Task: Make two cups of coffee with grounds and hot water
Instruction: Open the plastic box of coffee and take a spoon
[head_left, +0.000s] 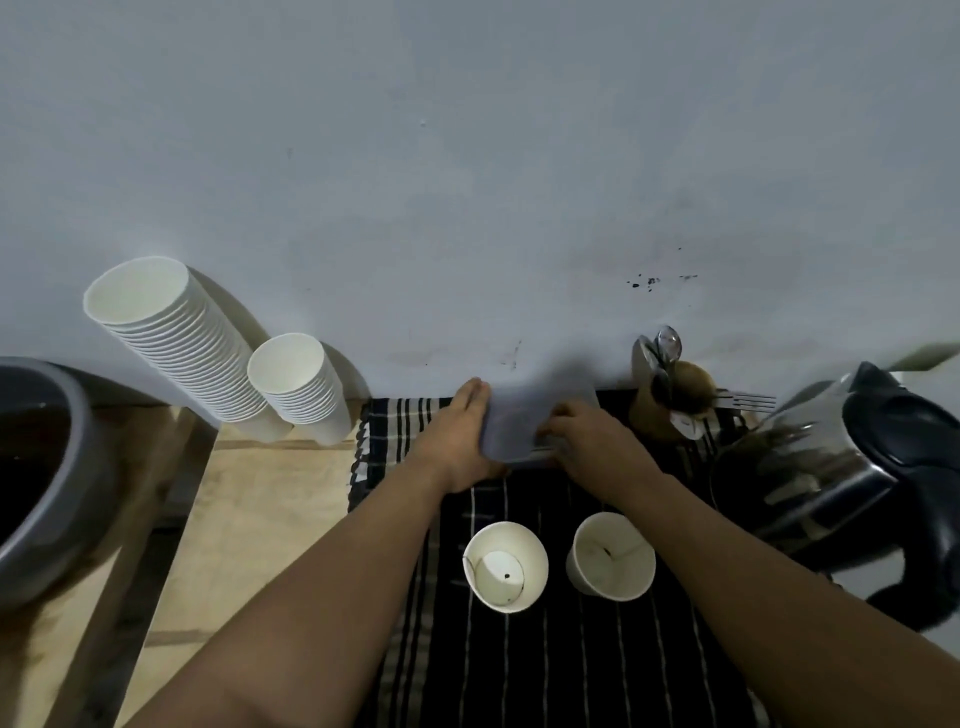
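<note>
Two white paper cups stand on a dark striped cloth (519, 675): the left cup (505, 566) and the right cup (611, 556), each with only a dark speck inside. Behind them, against the wall, sits a pale grey box-like container (524, 421), its outline blurred. My left hand (462, 436) holds its left side, fingers straight along it. My right hand (587, 436) grips its lower right edge with curled fingers. A steel electric kettle (831, 467) with a black handle stands at the right.
Two leaning stacks of white paper cups (176, 338) (306, 389) rest against the wall at the left. A grey basin (47, 467) sits at the far left. A brown holder with spoons (675, 389) stands between the container and the kettle. The wooden counter (249, 519) shows left of the cloth.
</note>
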